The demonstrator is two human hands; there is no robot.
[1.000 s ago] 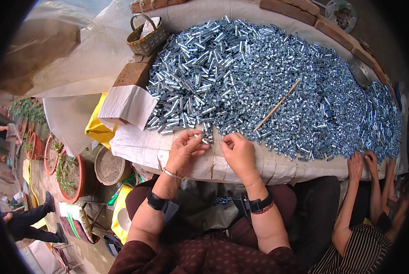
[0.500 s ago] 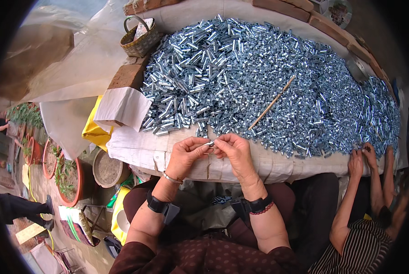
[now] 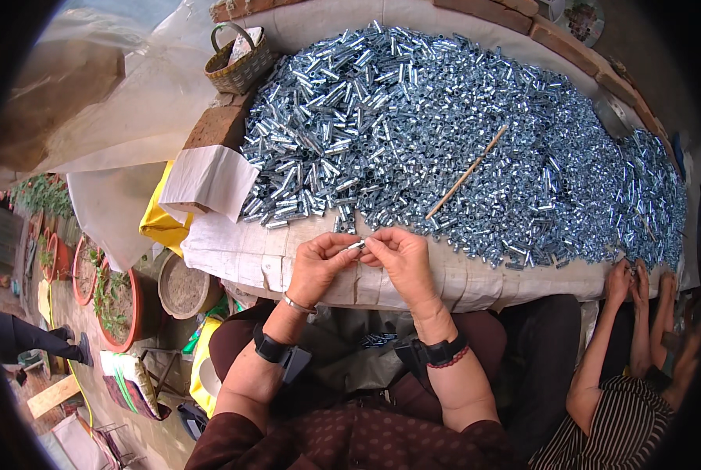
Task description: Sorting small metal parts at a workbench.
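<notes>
A small shiny metal sleeve [image 3: 356, 245] is pinched between my two hands over the near edge of the covered table. My left hand [image 3: 319, 265] grips its left end with thumb and forefinger. At its right end the fingertips of my right hand [image 3: 403, 262] close on it too. Just beyond my hands spreads a wide heap of silvery metal sleeves [image 3: 413, 133], longer pieces on the left and shorter ones toward the right. A thin wooden stick [image 3: 466, 172] lies slanted on the heap.
Bricks [image 3: 573, 51] border the table's far side. A wicker basket [image 3: 241, 72] stands at the far left, near a white sheet [image 3: 209, 180]. Co-workers' hands [image 3: 636, 274] are at the right end. Potted plants [image 3: 119, 313] stand on the floor at left. More small metal pieces [image 3: 378, 340] lie in my lap.
The sleeve between my fingers is tilted a little differently; my hands have barely moved. The co-workers' hands have drawn slightly nearer the table's front edge. At left, a person's legs have shifted.
</notes>
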